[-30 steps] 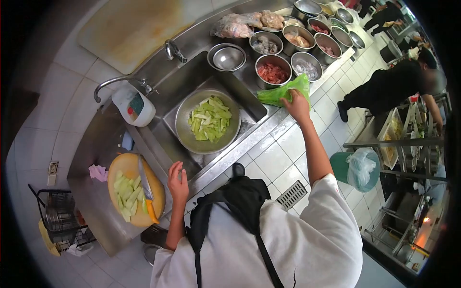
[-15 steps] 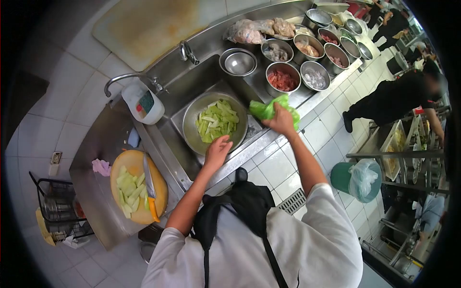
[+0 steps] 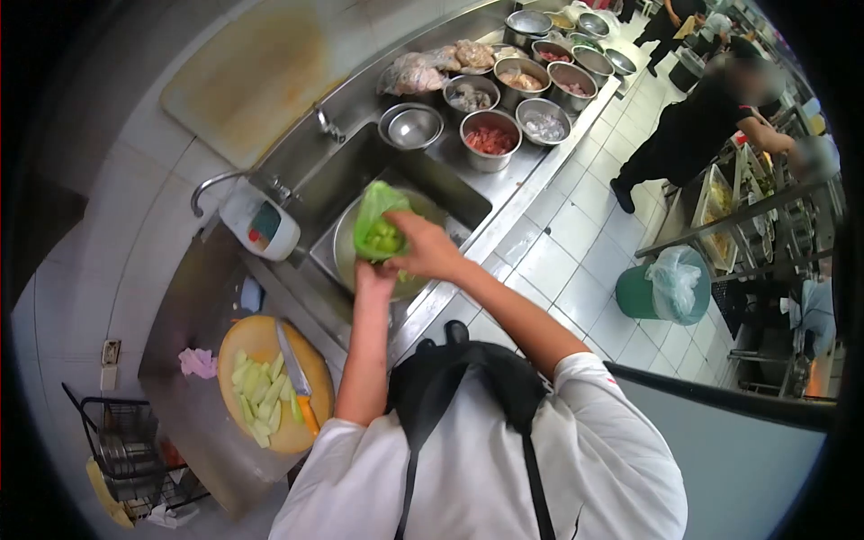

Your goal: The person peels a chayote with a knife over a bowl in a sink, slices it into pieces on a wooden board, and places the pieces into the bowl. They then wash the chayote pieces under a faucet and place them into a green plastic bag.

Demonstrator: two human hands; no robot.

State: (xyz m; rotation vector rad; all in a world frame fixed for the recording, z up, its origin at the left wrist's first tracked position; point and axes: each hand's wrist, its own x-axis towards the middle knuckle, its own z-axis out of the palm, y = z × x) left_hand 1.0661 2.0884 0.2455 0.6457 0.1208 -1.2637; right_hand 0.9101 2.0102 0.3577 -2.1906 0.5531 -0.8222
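Both my hands are over the metal bowl (image 3: 423, 205) in the sink. A thin green plastic bag (image 3: 376, 205) is between them, its mouth facing me, with green vegetable pieces (image 3: 385, 239) showing inside. My right hand (image 3: 419, 245) grips the bag's right side. My left hand (image 3: 374, 275) is closed at the bag's lower edge, its fingertips partly hidden. To the left, a round yellow cutting board (image 3: 313, 358) carries cut pale green vegetable pieces (image 3: 261, 389) and a knife (image 3: 292, 362) with an orange handle. Most of the bowl's contents are hidden behind my hands and the bag.
Metal bowls of red meat (image 3: 490, 140) and other ingredients crowd the counter right of the sink. A tap (image 3: 225, 180) arches over a white plastic container (image 3: 261, 219). A person in black (image 3: 688, 126) stands near a green bin (image 3: 641, 295).
My right hand has brought the green bag from the sink's right edge to above the bowl. My left hand has left the bowl's rim and joined it. The view has shifted.
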